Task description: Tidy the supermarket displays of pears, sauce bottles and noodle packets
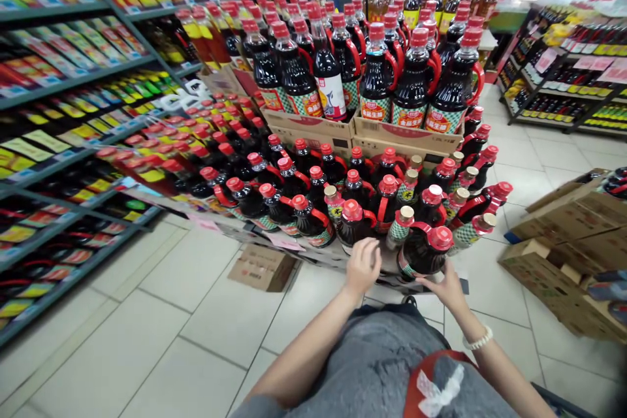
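Note:
My right hand is closed around the lower part of a large dark soy sauce bottle with a red cap, at the display's front right corner. The thumb lies across its near side, and the fingers on the far side are partly hidden. My left hand is in front of another red-capped soy sauce bottle, with its fingers loosely bent and nothing visible in them. I cannot tell whether it touches that bottle. Between the hands stands a slimmer bottle with a gold cap and a green checked label.
Cartons behind carry a raised tier of large soy sauce bottles. A cardboard box lies on the floor under the display. Stocked shelves line the left side; stacked cartons stand at the right.

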{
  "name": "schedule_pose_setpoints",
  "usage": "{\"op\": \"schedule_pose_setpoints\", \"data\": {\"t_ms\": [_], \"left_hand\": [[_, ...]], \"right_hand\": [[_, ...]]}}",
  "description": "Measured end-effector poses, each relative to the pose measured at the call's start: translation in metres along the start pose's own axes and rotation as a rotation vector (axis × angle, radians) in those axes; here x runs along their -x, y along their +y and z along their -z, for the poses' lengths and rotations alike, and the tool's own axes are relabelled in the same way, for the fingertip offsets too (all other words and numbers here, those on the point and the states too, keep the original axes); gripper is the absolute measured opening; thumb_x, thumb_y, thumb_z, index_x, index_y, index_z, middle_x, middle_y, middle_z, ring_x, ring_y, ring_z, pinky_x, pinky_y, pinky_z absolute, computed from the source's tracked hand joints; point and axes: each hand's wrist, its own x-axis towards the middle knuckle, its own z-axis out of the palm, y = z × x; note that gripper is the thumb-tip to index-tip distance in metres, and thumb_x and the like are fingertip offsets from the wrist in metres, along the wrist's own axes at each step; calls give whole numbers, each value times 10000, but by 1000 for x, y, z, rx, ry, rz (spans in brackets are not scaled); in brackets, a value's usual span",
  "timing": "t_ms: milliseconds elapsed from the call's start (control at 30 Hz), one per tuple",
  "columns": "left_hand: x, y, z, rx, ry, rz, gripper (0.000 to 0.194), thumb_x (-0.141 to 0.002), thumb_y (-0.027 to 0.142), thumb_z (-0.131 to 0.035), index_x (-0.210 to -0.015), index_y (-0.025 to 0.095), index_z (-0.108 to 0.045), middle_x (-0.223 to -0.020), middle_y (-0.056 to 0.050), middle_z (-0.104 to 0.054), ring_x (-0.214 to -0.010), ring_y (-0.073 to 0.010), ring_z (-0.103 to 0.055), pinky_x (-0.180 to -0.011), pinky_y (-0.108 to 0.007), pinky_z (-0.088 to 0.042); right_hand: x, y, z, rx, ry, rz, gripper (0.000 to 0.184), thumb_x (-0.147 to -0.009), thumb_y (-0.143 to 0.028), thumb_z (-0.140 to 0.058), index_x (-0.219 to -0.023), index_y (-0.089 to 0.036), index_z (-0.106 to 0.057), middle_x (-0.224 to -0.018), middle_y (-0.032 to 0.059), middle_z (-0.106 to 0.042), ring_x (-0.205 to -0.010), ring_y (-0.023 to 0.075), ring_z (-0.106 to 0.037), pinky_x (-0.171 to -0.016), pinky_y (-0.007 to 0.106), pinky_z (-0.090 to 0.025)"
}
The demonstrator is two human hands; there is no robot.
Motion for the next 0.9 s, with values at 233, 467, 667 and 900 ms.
{"op": "schedule_pose_setpoints", "data": {"t_ms": [233,467,667,900], "left_hand": [[-65,-26,58,-15,102,291,524,-918,480,-653,-1305,168,-489,-1273,-166,-602,-1228,-264,-576,-1035,-421,-498],[-100,-16,77,-75,-70,327,522,-853,554,-718,-1204,181,-619,-1184,-120,-707,-1038,-251,-695,-890,-335,-560],[-82,-15,65,-228,-259,381,862,-843,522,-721,-1527,182,-321,-1339,-160,-653,-1068,-338,-708,-802,-394,-587],[-82,-34,66,-277,-407,262,849,-908,511,-635,-1547,139,-218,-1458,-208,-556,-1146,-325,-687,-809,-336,-572]], "right_hand": [[53,3,20,-8,86,-228,884,-779,-668,-705,-1461,-192,-403,-1447,254,-531,-1225,391,-617,-920,559,-566],[81,-21,-13,-41,98,-253,820,-815,-652,-667,-1451,-207,-403,-1463,237,-524,-1220,370,-626,-903,529,-572],[93,-35,-27,-26,17,-206,713,-864,-606,-635,-1431,-218,-441,-1414,196,-580,-1197,346,-645,-925,528,-574],[99,-45,-26,104,-122,-43,598,-928,-518,-580,-1449,-252,-453,-1411,146,-602,-1189,310,-658,-963,503,-566]]}}
